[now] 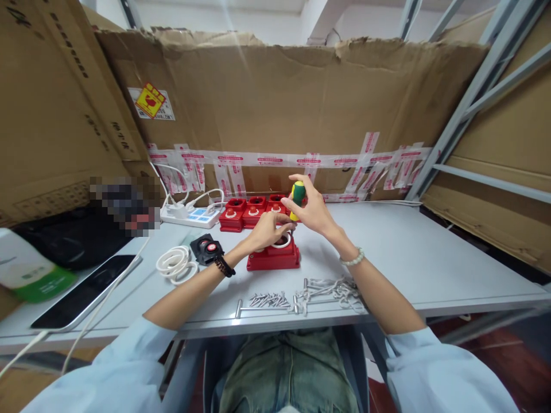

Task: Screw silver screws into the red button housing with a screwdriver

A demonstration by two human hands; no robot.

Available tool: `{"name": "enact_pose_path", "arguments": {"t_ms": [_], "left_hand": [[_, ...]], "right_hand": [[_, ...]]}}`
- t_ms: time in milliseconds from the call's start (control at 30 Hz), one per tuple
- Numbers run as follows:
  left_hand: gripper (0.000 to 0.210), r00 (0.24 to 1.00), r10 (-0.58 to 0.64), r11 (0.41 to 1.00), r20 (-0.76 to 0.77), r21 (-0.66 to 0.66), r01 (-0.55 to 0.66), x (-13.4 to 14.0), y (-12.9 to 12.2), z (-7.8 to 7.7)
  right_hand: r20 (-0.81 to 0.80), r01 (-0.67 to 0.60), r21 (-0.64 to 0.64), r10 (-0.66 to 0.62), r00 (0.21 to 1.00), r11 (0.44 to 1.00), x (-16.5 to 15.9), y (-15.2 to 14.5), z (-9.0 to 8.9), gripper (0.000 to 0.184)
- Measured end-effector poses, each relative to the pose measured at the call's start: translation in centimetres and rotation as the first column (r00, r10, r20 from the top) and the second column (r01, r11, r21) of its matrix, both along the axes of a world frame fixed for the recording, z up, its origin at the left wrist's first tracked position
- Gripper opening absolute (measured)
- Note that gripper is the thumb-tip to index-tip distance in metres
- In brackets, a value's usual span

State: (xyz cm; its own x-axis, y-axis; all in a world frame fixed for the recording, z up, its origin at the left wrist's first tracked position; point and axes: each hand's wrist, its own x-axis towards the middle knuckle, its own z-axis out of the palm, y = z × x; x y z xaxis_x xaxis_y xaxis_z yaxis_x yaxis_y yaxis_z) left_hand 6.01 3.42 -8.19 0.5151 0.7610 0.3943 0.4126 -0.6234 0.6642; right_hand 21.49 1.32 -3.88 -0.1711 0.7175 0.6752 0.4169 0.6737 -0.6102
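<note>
**Screwdriver upright over the red housing**

We grip the green-and-yellow screwdriver [298,198] upright in our right hand [314,211], fingers wrapped round its handle, so its tip meets the red housing [274,258] from above. Our left hand [267,229] pinches the housing's top, steadying it mid-table. Loose screws [269,299] lie near the table's front edge, within reach.

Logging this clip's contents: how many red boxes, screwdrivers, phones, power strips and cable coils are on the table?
Red boxes: 4, one under the hands and 3 in the back row
Screwdriver: 1, in the right hand
Phone: 1
Power strip: 1
White cable coil: 1
Total: 8
The loose screws are too small to count.
</note>
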Motion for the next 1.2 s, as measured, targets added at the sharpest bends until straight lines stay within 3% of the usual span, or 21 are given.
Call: {"name": "enact_pose_path", "arguments": {"t_ms": [200, 267, 400, 533, 700, 800, 900, 1000, 1200], "left_hand": [[0.029, 0.997, 0.077, 0.991, -0.006, 0.112, -0.076, 0.2, -0.17, -0.12], [0.029, 1.0, 0.0, 0.994, 0.025, 0.108, -0.003, 0.21, -0.04, -0.24], [0.031, 0.98, -0.15, 0.987, 0.129, -0.042, 0.157, 0.12, 0.18, -0.24], [0.032, 0.989, -0.057, 0.996, 0.139, -0.055, 0.066, 0.26, 0.19, -0.15], [0.035, 0.992, 0.059, 0.998, 0.113, -0.017, -0.058, 0.53, 0.28, -0.3], [0.03, 0.994, -0.062, 0.998, 0.094, 0.003, 0.062, 0.28, 0.36, -0.26], [0.028, 0.98, -0.178, 0.981, 0.092, -0.06, 0.184, -0.13, 0.51, -0.21], [0.029, 0.987, -0.113, 0.988, 0.113, -0.097, 0.124, -0.25, 0.64, -0.29], [0.031, 0.988, 0.034, 0.999, 0.153, -0.016, -0.032, 0.19, 0.49, -0.68]], "right_hand": [[-0.01, 0.041, 0.0, -0.041, 0.999, 0.999, -0.11, 0.51, -0.46, 0.034], [0.002, 0.015, -0.002, -0.015, 1.0, 1.0, -0.34, 0.33, -0.4, 0.033], [-0.001, 0.02, -0.011, -0.02, 1.0, 1.0, -0.62, 0.03, -0.31, 0.031], [-0.014, 0.027, -0.03, -0.028, 1.0, 0.999, -0.66, 0.04, -0.44, 0.032], [-0.065, 0.051, 0.044, -0.048, 0.997, 0.998, -0.69, 0.08, -0.46, 0.031], [-0.078, 0.064, 0.037, -0.061, 0.995, 0.997, -0.59, 0.15, -0.41, 0.026], [-0.085, 0.072, 0.023, -0.07, 0.994, 0.997, -0.43, 0.26, -0.46, 0.027], [-0.101, 0.068, -0.008, -0.069, 0.992, 0.998, -0.37, 0.31, -0.56, 0.03], [-0.111, 0.049, -0.008, -0.05, 0.993, 0.999, -0.77, 0.23, -0.79, 0.032]]}}
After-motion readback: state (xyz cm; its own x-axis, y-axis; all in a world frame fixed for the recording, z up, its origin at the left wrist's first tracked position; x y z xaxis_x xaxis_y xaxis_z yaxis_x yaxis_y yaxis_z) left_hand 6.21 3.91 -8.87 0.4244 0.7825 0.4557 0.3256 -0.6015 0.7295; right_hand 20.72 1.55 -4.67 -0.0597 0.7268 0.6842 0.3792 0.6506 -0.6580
